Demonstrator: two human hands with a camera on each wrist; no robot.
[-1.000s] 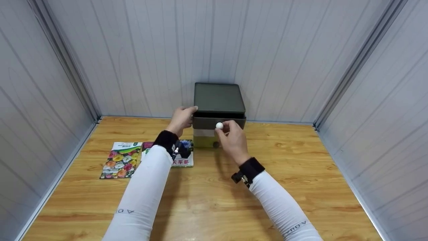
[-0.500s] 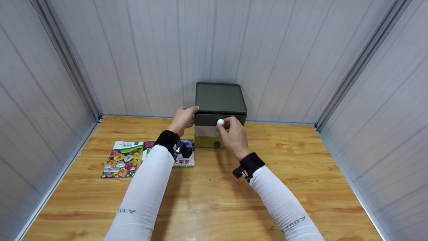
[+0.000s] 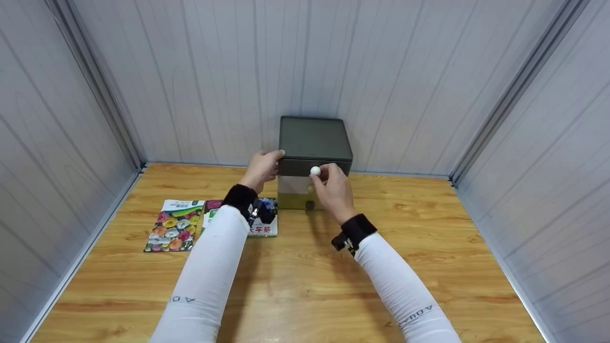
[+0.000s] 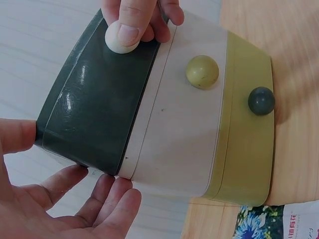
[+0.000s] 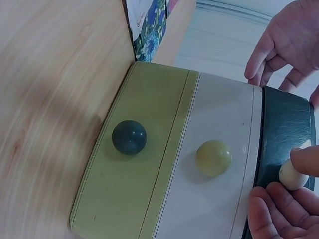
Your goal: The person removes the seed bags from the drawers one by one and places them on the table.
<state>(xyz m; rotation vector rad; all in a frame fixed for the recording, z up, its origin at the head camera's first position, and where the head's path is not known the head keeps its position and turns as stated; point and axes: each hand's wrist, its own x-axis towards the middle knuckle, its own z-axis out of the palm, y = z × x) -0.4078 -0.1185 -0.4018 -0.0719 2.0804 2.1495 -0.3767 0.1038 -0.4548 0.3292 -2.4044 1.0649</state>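
A small drawer box (image 3: pixel 316 138) stands against the back wall, with a dark green top drawer (image 4: pixel 94 99), a pale middle drawer (image 4: pixel 174 124) and an olive bottom drawer (image 4: pixel 244 134). My right hand (image 3: pixel 335 193) pinches the round white knob (image 3: pixel 315 171) of the top drawer between thumb and fingers. My left hand (image 3: pixel 261 169) rests against the box's left side, its thumb at the upper corner and its fingers, fairly straight, touching the side. The middle drawer has a yellow knob (image 5: pixel 214 158), the bottom one a dark knob (image 5: pixel 129 137). The top drawer sits flush under the lid.
Flower-print packets lie on the wooden table (image 3: pixel 286 286) to the left of the box: one colourful packet (image 3: pixel 174 226) and a blue-flowered packet (image 3: pixel 262 231) partly under my left wrist. Pale panel walls (image 3: pixel 209 85) close off the back and both sides.
The top drawer has slid back into the box, closing the dark gap under the lid. My right hand has moved forward with its knob. My left hand stays at the box's side.
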